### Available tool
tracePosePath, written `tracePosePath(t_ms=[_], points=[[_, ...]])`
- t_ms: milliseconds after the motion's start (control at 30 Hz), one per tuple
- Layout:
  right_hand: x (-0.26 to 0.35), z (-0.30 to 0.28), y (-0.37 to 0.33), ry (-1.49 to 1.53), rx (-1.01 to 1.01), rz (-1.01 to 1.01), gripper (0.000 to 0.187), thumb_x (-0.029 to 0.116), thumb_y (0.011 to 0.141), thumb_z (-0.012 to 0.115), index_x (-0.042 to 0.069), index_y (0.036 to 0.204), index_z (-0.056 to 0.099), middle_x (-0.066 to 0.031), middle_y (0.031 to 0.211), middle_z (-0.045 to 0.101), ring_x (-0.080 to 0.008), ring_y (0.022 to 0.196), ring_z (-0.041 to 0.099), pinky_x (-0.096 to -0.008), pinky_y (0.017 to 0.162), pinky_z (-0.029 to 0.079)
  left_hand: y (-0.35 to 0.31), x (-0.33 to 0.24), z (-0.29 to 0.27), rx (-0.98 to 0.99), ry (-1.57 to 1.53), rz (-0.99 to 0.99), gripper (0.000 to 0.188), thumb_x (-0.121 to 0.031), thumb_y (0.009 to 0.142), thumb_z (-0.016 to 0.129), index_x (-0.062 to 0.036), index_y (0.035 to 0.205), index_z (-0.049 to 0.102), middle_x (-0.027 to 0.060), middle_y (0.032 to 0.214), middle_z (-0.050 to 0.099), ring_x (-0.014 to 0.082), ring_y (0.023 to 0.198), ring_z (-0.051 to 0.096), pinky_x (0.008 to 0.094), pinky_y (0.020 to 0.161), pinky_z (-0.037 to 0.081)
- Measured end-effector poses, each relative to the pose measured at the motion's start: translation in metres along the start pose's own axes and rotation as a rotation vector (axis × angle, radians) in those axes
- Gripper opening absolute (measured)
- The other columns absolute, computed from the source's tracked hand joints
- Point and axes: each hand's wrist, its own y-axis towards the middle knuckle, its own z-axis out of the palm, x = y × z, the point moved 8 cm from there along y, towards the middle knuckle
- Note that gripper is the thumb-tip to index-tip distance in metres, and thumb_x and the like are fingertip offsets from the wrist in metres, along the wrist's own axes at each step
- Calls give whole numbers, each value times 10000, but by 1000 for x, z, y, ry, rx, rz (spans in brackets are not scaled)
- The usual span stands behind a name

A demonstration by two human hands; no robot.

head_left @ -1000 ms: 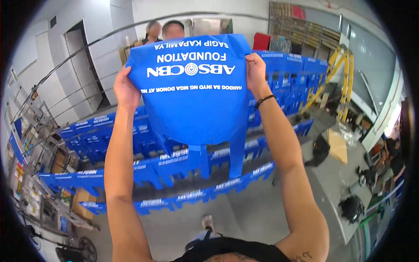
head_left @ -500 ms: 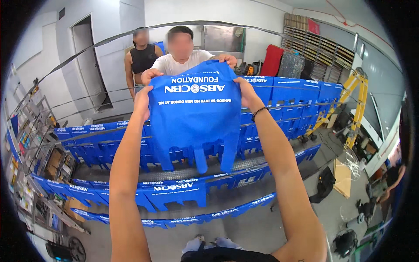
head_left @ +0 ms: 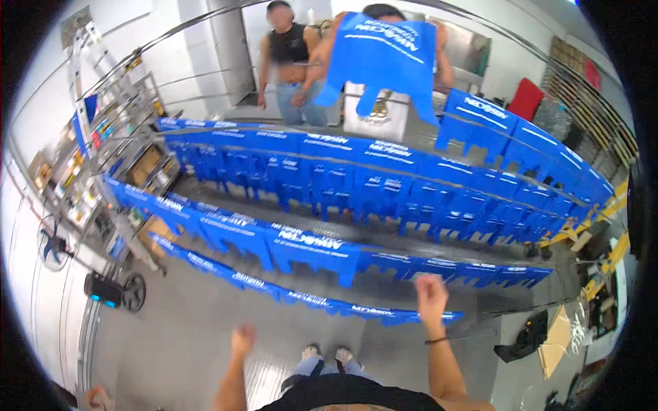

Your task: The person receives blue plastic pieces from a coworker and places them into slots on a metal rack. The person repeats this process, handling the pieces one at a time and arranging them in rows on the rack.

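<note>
My left hand (head_left: 241, 339) hangs low in front of me, fingers curled, holding nothing. My right hand (head_left: 430, 291) is a little higher, also curled and empty, with a dark band at the wrist. It is just in front of the nearest row of blue bags (head_left: 308, 250), which hang upside down in long lines. Across the rows, a person holds up a blue printed bag (head_left: 384, 51) with both hands, so it hides most of their body. A second person in a black sleeveless top (head_left: 291, 61) stands beside them.
Several rows of blue bags (head_left: 356, 171) span the room between me and the two people. A white box (head_left: 373, 109) sits behind the far row. A metal shelf rack (head_left: 103, 137), a fan (head_left: 55, 246) and a black wheeled device (head_left: 113, 291) stand left. Yellow frames (head_left: 603, 233) are on the right.
Both my hands have let go of the blue bag and dropped down. The person across now holds it up, and my view has tilted down toward the floor.
</note>
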Motion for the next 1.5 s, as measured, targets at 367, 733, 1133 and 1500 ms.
tracePosePath(t_ms=[367,733,1133,1500], points=[[74,280,-284,-3,1554,284,329,207,828,678,74,1122,619,-71,1024,685,-187,846,665,-327,765,521,-451,355,76,684,-17,-1080,316,-308,903,496,-116,1122,618,112,969,654,188,920,630,359,752,528],[255,578,-449,1030,1561,1206,530,172,905,596,112,1376,360,-76,1238,548,-230,1044,581,-376,879,490,-465,381,-110,-394,-684,-887,320,-248,781,701,-70,1047,675,101,906,706,194,805,677,313,767,527],[363,798,-596,894,1827,1257,471,264,921,582,103,1336,428,-77,1266,539,-215,1055,569,-370,858,485,-498,518,-310,-580,-634,-1166,323,-276,838,643,-18,1030,674,149,889,698,200,748,685,342,751,536],[693,1107,-697,744,2002,-171,388,200,855,684,49,1191,562,-18,1079,611,-102,983,553,-273,893,449,-453,608,-735,-1269,-279,-559,322,-270,881,646,-1,1058,649,102,931,688,165,859,625,307,785,492]])
